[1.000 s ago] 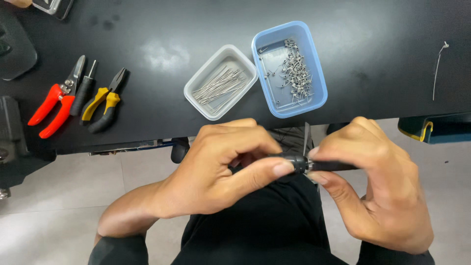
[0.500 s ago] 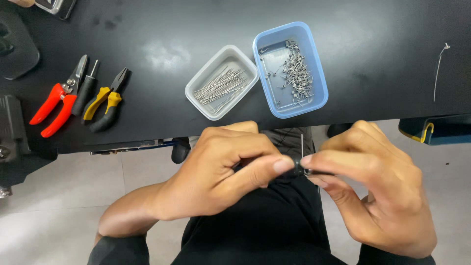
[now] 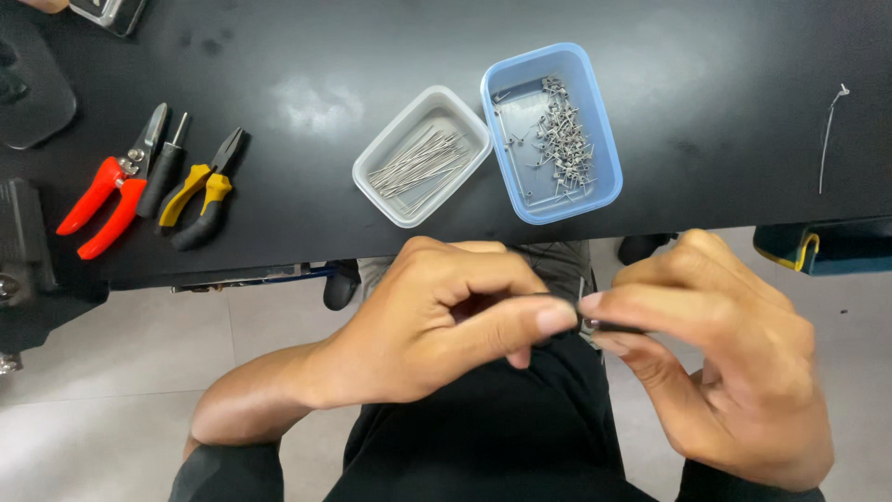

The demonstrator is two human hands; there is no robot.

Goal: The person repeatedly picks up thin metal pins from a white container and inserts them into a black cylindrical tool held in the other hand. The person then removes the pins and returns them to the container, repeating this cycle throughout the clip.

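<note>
On the black bench (image 3: 307,56) that fills the upper part of the view, 2 tubs sit side by side — a blue tub (image 3: 552,130) holding a loose heap of bent metal pieces and a clear tub (image 3: 423,153) holding straight metal pins. By that, some pieces look already shaped, while a fair bundle of straight pins is left. Below the bench edge is pale tiled floor (image 3: 121,372). At the left lie red-handled cutters (image 3: 107,186), a dark-handled tool (image 3: 165,167) and yellow-handled pliers (image 3: 200,191); a thin wire (image 3: 827,135) lies far right. Over the lap, the left hand (image 3: 437,325) and right hand (image 3: 734,372) meet — each grip pressed together on a small dark tool (image 3: 609,326), mostly hidden; whether a pin is in it I cannot tell.
</note>
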